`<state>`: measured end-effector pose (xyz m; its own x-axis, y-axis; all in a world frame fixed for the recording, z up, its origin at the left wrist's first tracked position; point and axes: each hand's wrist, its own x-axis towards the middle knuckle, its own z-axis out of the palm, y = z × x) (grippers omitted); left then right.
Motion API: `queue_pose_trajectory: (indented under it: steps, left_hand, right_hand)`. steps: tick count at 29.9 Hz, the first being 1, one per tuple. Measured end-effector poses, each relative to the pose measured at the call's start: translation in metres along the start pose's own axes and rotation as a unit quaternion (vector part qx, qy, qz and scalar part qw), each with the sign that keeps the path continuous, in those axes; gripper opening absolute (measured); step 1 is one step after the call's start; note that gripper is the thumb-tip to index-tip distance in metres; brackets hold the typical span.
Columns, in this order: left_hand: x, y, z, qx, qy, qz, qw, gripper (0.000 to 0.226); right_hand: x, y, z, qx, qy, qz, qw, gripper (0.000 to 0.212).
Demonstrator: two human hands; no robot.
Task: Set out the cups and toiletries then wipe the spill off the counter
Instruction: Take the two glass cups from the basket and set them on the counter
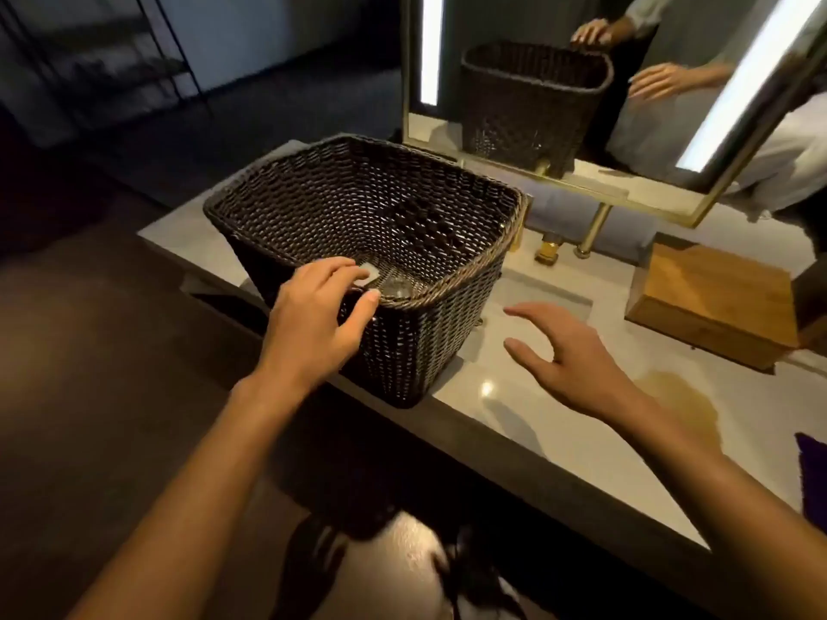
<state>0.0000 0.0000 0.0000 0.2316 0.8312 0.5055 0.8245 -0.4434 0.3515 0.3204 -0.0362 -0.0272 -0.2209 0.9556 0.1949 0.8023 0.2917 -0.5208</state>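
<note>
Left hand [313,313] fingers grip wicker basket [367,226] rim; right hand [566,355] spread open, empty, above surface [559,440] near brown spill [684,396].

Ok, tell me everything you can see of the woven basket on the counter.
The basket is dark brown wicker, rectangular with rounded corners, open-topped with a thick braided rim. It stands upright at the front left of the pale counter, beside the sink. The left hand grips its near rim. Something small and pale lies inside; I cannot identify it. The mirror shows its back.
</note>
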Motion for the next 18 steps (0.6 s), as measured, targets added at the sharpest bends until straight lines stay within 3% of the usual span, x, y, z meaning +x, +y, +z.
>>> queue_pose_trajectory:
  steps: [3, 6, 11, 14, 18]
  left_hand:
    - [0.018, -0.006, 0.010, 0.024, -0.050, -0.017, 0.998, 0.037]
    - [0.028, -0.010, 0.022, 0.057, -0.091, -0.058, 0.992, 0.054]
    - [0.023, -0.020, 0.037, 0.068, -0.002, -0.056, 0.996, 0.051]
    - [0.022, -0.024, 0.046, 0.036, 0.042, -0.051, 0.997, 0.054]
    - [0.024, -0.027, 0.055, 0.014, 0.084, -0.054, 0.995, 0.052]
  right_hand:
    - [0.045, -0.002, -0.008, -0.016, 0.058, -0.043, 0.997, 0.046]
    - [0.087, 0.001, -0.007, -0.035, 0.031, -0.058, 0.997, 0.048]
    - [0.126, 0.018, 0.007, -0.069, 0.043, -0.122, 0.989, 0.060]
    - [0.133, 0.031, 0.023, -0.037, 0.109, -0.152, 0.982, 0.055]
    - [0.145, 0.045, 0.032, 0.001, 0.134, -0.197, 0.971, 0.047]
